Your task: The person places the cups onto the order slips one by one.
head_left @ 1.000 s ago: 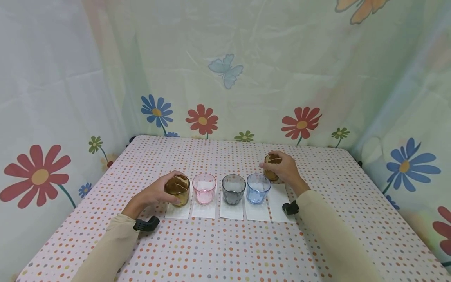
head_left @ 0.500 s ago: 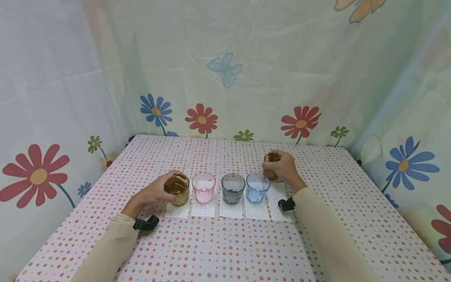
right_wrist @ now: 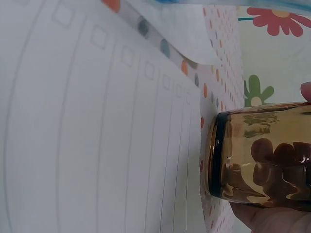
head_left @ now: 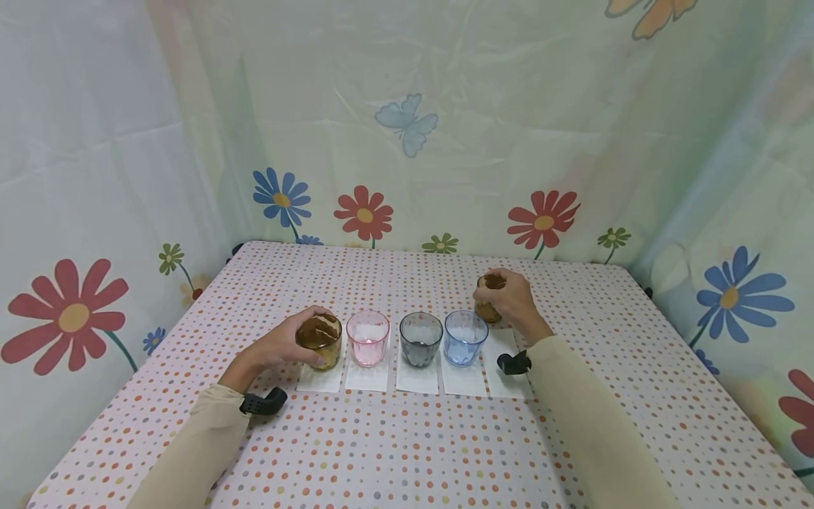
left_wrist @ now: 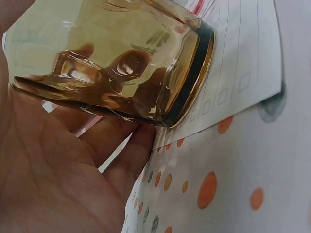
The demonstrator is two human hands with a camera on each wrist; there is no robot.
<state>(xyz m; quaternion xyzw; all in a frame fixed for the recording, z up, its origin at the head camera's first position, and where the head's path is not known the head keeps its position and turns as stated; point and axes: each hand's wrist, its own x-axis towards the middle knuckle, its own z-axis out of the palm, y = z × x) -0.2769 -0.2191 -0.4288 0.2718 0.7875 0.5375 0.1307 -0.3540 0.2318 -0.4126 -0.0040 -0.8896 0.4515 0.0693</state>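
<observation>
An amber glass point(head_left: 327, 352) stands upright over the leftmost paper slip point(head_left: 318, 384), and my left hand point(head_left: 280, 346) grips it from the left side. The left wrist view shows that glass point(left_wrist: 116, 53) with its dark base ring at the ruled paper and fingers seen through the wall. My right hand point(head_left: 516, 302) holds a second amber glass point(head_left: 487, 311) behind the rightmost slip point(head_left: 505, 385). In the right wrist view this glass point(right_wrist: 257, 155) sits just past the paper's edge. Between the hands stand a pink glass point(head_left: 369, 339), a grey glass point(head_left: 421, 341) and a blue glass point(head_left: 466, 339).
Each of the three middle glasses stands on its own paper slip. A dotted cloth covers the table point(head_left: 407, 452). Behind it and at both sides hangs a flowered curtain point(head_left: 445, 141). A black band device point(head_left: 263, 403) sits at the left wrist, another point(head_left: 514, 364) at the right.
My right wrist has shifted slightly left, and the right fingers have drawn in closer round the amber glass. The left hand and the other glasses stay where they were.
</observation>
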